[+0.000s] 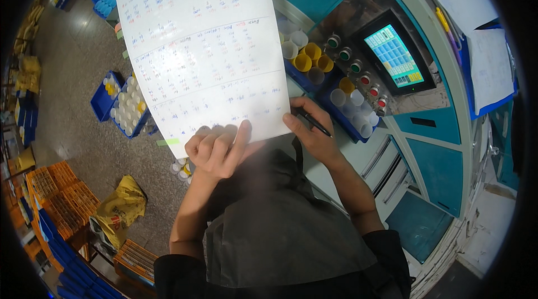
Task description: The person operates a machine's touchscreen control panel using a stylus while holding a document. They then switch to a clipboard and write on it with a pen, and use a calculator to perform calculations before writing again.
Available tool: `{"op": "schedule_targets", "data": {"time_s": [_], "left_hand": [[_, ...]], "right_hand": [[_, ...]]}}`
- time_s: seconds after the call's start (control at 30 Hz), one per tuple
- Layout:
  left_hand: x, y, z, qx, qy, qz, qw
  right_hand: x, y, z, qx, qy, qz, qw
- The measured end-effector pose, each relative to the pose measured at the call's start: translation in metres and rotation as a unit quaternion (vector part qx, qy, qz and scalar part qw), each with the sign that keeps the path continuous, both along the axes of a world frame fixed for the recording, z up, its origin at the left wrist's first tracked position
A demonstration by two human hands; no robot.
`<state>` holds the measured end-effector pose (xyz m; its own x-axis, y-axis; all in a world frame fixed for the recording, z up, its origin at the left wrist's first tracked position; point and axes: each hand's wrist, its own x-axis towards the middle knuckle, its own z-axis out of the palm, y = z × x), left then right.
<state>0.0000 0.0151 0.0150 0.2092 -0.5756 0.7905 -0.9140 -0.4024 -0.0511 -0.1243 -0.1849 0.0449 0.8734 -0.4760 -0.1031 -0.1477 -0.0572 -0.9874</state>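
A ring-bound booklet of white sheets point(207, 58), covered in rows of handwriting, is held up in front of me. My left hand point(216, 150) is at its lower edge, with the index finger stretched over the page and the other fingers curled on it; the thumb is partly hidden. At the lower right corner, my right hand point(314, 131) pinches the booklet, thumb on the front. A black pen point(316, 124) lies between the fingers of that hand, slanting down to the right. Coloured tabs stick out from the booklet's left edge.
To the right stands a teal and white machine with a lit touchscreen point(395, 55) and a row of push buttons point(356, 66). Blue bins of white and yellow cups point(311, 58) sit beside it. On the left floor are cup trays point(129, 108), a yellow bag point(123, 209) and orange crates point(56, 192).
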Motion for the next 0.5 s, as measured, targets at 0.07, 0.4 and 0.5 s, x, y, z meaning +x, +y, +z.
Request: {"op": "schedule_targets", "data": {"time_s": [0.07,0.4,0.5], "left_hand": [[0.0,0.0,0.001,0.005,0.0,0.0,1.0],[-0.001,-0.001,0.001,0.007,0.002,0.003,1.0],[-0.001,-0.002,-0.001,0.005,-0.003,0.006,1.0]], "right_hand": [[0.0,0.0,-0.001,0.002,-0.004,0.0,1.0],[-0.007,-0.007,-0.003,-0.007,0.014,0.041,0.999],[-0.011,-0.018,-0.01,-0.055,-0.04,-0.026,0.997]]}}
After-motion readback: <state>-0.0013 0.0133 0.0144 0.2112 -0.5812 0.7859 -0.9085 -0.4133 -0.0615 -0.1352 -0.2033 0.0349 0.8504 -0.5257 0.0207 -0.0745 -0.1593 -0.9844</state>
